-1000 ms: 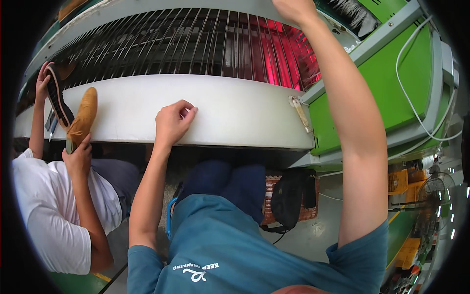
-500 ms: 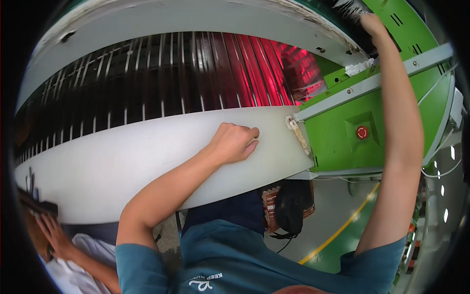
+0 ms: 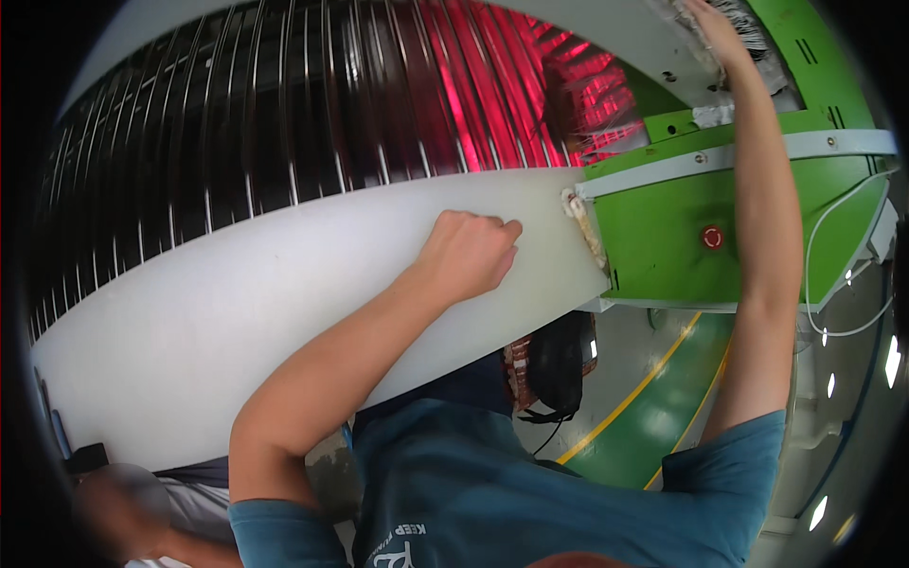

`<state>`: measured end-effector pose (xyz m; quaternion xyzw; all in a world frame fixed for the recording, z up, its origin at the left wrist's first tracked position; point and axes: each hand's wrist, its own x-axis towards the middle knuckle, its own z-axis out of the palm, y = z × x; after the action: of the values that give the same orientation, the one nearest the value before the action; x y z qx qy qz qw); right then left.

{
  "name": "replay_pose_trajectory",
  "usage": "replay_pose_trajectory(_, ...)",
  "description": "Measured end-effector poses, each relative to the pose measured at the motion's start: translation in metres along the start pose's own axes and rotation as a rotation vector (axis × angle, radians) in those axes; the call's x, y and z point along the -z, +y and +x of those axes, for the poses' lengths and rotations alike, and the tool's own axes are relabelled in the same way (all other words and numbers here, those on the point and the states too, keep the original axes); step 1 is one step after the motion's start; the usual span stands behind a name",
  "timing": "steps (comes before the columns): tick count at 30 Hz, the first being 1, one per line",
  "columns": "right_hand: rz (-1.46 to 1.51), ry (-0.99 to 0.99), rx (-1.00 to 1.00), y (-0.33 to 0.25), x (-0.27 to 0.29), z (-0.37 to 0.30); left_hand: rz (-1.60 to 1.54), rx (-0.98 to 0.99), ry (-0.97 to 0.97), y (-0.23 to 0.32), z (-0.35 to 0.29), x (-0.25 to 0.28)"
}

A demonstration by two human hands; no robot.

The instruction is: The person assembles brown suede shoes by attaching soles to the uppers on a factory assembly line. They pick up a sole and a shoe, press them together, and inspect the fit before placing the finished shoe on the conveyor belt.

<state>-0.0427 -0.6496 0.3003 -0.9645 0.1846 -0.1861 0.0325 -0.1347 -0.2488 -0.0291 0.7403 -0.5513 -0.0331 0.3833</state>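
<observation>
My left hand (image 3: 469, 254) is closed in a fist with nothing visible in it. Its knuckles face the machine, and it sits over the right part of a smooth white board (image 3: 312, 284). My right arm reaches far up across the green machine end. At the upper edge of the picture my right hand (image 3: 721, 40) has its fingers stretched out against the ragged edge of a pale panel (image 3: 653, 47); the fingertips are partly cut off. Just right of that hand, white bristle-like fibres (image 3: 748, 28) show in an opening of the green housing (image 3: 663, 227).
Metal rods (image 3: 294, 151) run side by side behind the board, lit red at the right. A red push button (image 3: 711, 237) sits on the green housing. Another person's arm (image 3: 194, 547) is at lower left. A black bag (image 3: 554, 369) hangs below the board.
My right hand has shifted slightly left and up, now with extended fingers at the panel edge. My left fist is slightly farther right. The view has shifted, and more rods show.
</observation>
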Motion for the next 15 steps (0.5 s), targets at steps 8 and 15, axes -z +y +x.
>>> replay_pose_trajectory(8, 0.368, -0.085, -0.161, 0.070, 0.002, 0.054, 0.005, 0.022, -0.026, 0.000, 0.001, -0.006)
replay_pose_trajectory(15, 0.189, -0.222, -0.310, 0.072, -0.040, 0.145, 0.023, 0.104, -0.006, -0.009, 0.002, -0.005)
